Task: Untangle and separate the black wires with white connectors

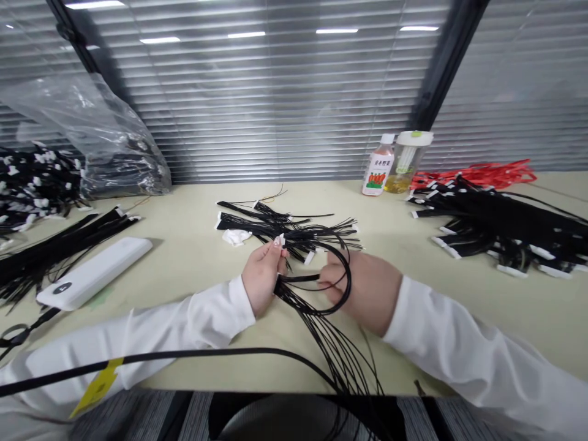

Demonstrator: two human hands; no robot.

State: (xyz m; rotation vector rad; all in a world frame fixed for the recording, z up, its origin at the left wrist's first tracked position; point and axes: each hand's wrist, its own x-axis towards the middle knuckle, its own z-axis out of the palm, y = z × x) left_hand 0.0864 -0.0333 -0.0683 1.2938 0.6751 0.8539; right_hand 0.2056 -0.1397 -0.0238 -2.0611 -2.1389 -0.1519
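Pinching a looped bundle of thin black wires (288, 295) with narrowed fingers of left hand (263, 275) and right hand (365, 288), above cream-coloured flat table (184, 257); judging it light, springy, best gripped near gathered end (278, 285).

The head camera looks forward-down across the table (184, 236).

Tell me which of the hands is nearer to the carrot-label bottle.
Right: the right hand is in front of the bottle; the left hand is farther off, to its front left.
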